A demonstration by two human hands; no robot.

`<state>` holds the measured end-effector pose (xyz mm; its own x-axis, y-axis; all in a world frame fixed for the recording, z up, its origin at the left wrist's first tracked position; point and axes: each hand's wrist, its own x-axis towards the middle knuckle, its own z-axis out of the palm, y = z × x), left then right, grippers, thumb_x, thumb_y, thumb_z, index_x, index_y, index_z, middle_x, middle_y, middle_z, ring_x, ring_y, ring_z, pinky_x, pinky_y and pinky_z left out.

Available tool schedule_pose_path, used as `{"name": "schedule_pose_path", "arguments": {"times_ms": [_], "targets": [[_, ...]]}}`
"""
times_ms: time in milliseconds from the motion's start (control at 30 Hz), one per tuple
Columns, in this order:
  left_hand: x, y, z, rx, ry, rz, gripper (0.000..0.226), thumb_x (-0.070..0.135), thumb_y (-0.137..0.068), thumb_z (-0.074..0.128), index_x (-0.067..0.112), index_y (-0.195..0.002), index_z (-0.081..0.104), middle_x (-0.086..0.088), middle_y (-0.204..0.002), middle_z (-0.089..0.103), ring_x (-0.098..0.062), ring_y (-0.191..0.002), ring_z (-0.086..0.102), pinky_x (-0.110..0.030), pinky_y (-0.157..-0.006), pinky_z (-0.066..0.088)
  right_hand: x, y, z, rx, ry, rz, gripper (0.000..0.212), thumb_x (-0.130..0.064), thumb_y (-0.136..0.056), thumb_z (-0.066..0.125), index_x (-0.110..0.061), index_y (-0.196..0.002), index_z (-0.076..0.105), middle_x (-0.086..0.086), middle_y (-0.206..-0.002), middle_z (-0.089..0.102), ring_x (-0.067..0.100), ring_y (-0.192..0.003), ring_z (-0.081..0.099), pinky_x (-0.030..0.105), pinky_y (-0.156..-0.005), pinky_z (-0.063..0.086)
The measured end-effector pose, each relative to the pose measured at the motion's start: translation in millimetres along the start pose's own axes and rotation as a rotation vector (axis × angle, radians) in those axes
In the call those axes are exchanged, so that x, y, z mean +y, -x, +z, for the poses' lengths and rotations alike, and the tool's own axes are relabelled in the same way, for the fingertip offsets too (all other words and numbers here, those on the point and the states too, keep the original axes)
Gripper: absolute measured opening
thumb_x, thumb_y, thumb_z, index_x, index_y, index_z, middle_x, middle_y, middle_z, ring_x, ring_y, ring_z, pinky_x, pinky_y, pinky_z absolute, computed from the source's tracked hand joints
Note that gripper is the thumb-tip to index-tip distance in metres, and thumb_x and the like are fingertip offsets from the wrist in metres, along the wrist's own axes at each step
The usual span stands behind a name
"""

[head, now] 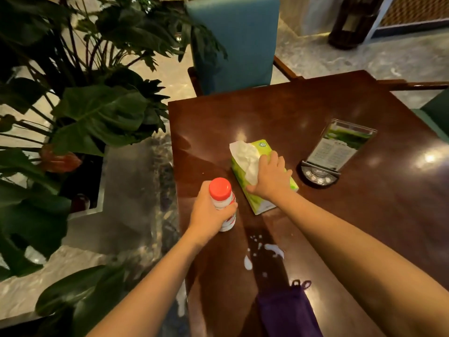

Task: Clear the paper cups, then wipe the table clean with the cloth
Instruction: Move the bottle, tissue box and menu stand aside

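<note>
A dark brown wooden table (315,105) fills the right half of the view. My left hand (209,212) grips a white bottle with a red cap (220,189) standing upright near the table's left edge. My right hand (269,178) presses down on a green tissue box (257,203) with a white tissue (245,156) sticking out of it. White liquid is spilled (274,250) on the table in front of the bottle. A purple cloth (286,312) lies at the near table edge. No paper cup is in view.
A clear menu stand on a dark round base (340,152) stands right of the tissue box. A blue chair (233,42) is at the far side. Large-leaved plants (97,113) crowd the left. Another chair (435,110) sits at the right edge.
</note>
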<state>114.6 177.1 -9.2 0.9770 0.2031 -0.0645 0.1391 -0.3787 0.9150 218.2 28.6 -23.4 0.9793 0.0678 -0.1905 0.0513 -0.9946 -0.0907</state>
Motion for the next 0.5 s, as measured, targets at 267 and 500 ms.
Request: {"name": "schedule_pose_path", "arguments": {"times_ms": [267, 500], "targets": [[8, -33, -11, 0.026, 0.041, -0.039, 0.046, 0.007, -0.069, 0.076, 0.021, -0.099, 0.044, 0.012, -0.086, 0.053, -0.009, -0.082, 0.054, -0.02, -0.074, 0.042, -1, -13, -5, -0.017, -0.05, 0.065, 0.081, -0.051, -0.065, 0.071, -0.016, -0.125, 0.029, 0.016, -0.124, 0.04, 0.036, -0.11, 0.044, 0.046, -0.086, 0.042], [8, -81, -30, 0.05, 0.022, -0.111, 0.055, 0.01, -0.069, 0.076, 0.013, -0.117, 0.048, -0.006, -0.11, 0.059, -0.024, -0.103, 0.058, -0.037, -0.091, 0.047, 6, -58, -27, -0.008, -0.13, 0.004, 0.077, -0.046, -0.066, 0.07, -0.014, -0.125, 0.033, 0.016, -0.122, 0.046, 0.041, -0.113, 0.046, 0.05, -0.092, 0.039]]}}
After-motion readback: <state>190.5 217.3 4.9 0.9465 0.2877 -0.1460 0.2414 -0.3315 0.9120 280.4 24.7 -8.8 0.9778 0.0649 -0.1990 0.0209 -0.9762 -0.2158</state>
